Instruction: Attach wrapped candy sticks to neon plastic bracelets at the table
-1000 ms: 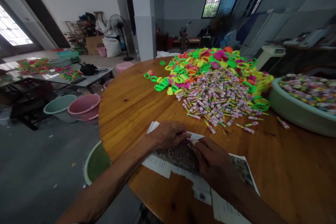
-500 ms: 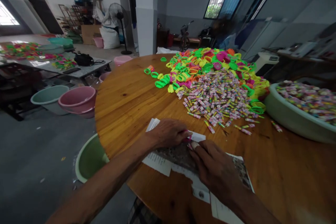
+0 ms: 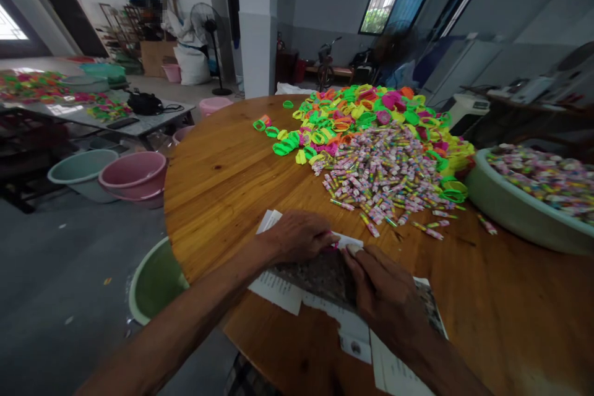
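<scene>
Over a dark stone-like slab (image 3: 315,278) at the near edge of the round table, both my hands work close together. My left hand (image 3: 304,236) is closed, its fingertips pinching a small bright pink plastic piece (image 3: 334,245), mostly hidden. Just to its right, my right hand (image 3: 383,284) has its thumb and fingers pressed together near that piece. Whatever those fingers hold, if anything, is hidden. Printed paper sheets (image 3: 357,331) lie under and around the slab. Beyond the hands is a heap of small printed wrapped tubes (image 3: 375,167).
Behind the tubes rises a pile of neon plastic bands (image 3: 366,119). At the right stands a pale green basin (image 3: 505,210) full of similar tubes. Below the wooden table (image 3: 208,198), a green basin (image 3: 155,284) and a pink basin (image 3: 134,176) sit on the floor.
My right hand has drawn slightly right, away from the pink piece, leaving a small gap between the hands. My left hand stays nearly in place.
</scene>
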`<state>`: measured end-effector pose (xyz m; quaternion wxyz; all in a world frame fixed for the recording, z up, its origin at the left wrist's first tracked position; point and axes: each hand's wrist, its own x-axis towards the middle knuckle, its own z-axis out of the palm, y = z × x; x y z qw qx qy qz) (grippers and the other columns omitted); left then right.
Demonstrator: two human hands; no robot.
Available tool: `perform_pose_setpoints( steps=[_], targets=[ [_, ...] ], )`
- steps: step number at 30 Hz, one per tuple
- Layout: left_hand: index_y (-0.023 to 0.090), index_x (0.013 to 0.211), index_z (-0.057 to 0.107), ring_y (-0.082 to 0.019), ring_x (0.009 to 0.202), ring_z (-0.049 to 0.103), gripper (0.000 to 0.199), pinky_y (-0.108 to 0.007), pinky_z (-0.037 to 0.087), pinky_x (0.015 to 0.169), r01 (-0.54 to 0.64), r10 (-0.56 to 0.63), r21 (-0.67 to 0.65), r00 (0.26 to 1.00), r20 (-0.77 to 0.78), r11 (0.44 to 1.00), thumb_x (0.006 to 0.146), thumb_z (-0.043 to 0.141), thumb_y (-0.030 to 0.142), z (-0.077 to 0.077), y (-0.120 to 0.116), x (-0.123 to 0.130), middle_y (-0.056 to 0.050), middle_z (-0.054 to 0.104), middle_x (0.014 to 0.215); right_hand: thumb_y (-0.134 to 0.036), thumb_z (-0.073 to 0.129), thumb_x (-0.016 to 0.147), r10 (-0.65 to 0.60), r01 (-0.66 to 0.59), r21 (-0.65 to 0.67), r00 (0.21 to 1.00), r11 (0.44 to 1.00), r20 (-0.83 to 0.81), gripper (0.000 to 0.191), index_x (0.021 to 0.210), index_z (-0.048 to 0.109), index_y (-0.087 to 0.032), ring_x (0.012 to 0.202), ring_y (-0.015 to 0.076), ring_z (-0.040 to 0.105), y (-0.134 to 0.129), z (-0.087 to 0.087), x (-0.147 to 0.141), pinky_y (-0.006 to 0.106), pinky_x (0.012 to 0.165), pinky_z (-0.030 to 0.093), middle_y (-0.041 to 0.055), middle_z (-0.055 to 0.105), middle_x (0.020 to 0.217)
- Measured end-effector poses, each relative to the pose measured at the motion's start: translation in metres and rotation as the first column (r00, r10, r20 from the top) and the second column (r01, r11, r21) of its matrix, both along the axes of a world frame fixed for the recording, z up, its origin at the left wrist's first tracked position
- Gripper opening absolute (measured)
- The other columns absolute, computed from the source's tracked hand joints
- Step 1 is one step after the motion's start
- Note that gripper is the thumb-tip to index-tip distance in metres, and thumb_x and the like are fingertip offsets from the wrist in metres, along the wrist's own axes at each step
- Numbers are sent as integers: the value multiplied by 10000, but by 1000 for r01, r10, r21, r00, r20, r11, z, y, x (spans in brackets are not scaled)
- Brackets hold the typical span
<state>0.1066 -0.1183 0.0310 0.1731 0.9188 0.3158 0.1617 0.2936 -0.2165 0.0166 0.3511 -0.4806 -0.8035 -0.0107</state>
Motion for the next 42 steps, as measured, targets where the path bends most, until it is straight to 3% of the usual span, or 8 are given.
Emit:
perform_pose_setpoints(
  steps=[8, 12, 17, 22, 26, 31, 36, 42],
  targets=[
    [155, 819, 656, -194, 816, 618, 346, -297, 409, 711, -2, 1, -27, 1000, -19, 1000, 999, 455, 371, 5, 0, 2, -60, 683, 836, -165, 506, 964, -11, 10, 10, 998, 1000, 65, 91, 916, 580, -191, 803, 183, 563, 2, -2, 0, 320, 686, 453, 65, 583, 865],
    [159, 822, 652, -197, 822, 620, 341, -300, 405, 703, -5, 5, -22, 1000, -14, 1000, 1000, 455, 373, 3, 1, 2, -56, 684, 837, -98, 484, 928, -14, 19, -24, 978, 1000, 207, 129, 866, 568, -174, 771, 201, 523, 0, -2, 2, 354, 686, 445, 68, 530, 820],
    [159, 820, 645, -197, 791, 619, 331, -311, 385, 670, 2, -3, -35, 999, -33, 999, 1002, 451, 358, 2, 1, 3, -63, 690, 845, 2, 476, 756, 20, 9, -55, 869, 998, 495, 223, 879, 580, -152, 788, 262, 493, 0, 6, -1, 394, 615, 418, 98, 521, 821],
    [171, 834, 628, -198, 776, 609, 340, -322, 386, 676, -11, 10, -18, 999, -44, 1000, 1012, 410, 362, -1, 1, 2, -59, 679, 836, -1, 504, 681, 2, 29, -40, 782, 999, 623, 265, 888, 608, -130, 751, 277, 494, 1, 14, -11, 388, 551, 392, 119, 542, 836],
    [178, 837, 622, -192, 781, 610, 349, -312, 401, 695, -15, 12, -53, 998, -62, 998, 1015, 397, 377, -2, 0, 3, -48, 678, 844, 1, 516, 668, -18, 40, -22, 790, 999, 613, 279, 894, 633, -115, 726, 273, 516, 3, 17, -17, 372, 544, 360, 115, 569, 825],
    [180, 825, 636, -173, 799, 608, 372, -275, 423, 729, -32, 33, -87, 999, 8, 996, 1010, 403, 403, 3, 0, -8, -48, 671, 844, -163, 455, 942, 6, 29, -98, 941, 995, 340, 212, 790, 599, -201, 682, 195, 541, 21, 16, 5, 335, 610, 359, 43, 580, 748],
    [181, 843, 653, -153, 767, 598, 403, -248, 419, 710, -242, 248, -99, 967, 56, 965, 1007, 374, 421, 13, 10, -60, -47, 683, 838, -239, 496, 944, -322, 317, 77, 865, 945, 385, 158, 839, 609, -203, 666, 208, 565, 53, -4, 56, 318, 574, 302, 57, 603, 784],
    [162, 769, 649, -150, 598, 534, 470, -262, 302, 579, -656, 653, 18, 749, -111, 755, 1002, 343, 432, 13, 8, -130, -50, 644, 683, -71, 516, 856, -254, 294, -14, 848, 956, 466, 160, 854, 619, -194, 730, 207, 609, 78, -28, 81, 307, 585, 315, 59, 639, 816]
  ],
)
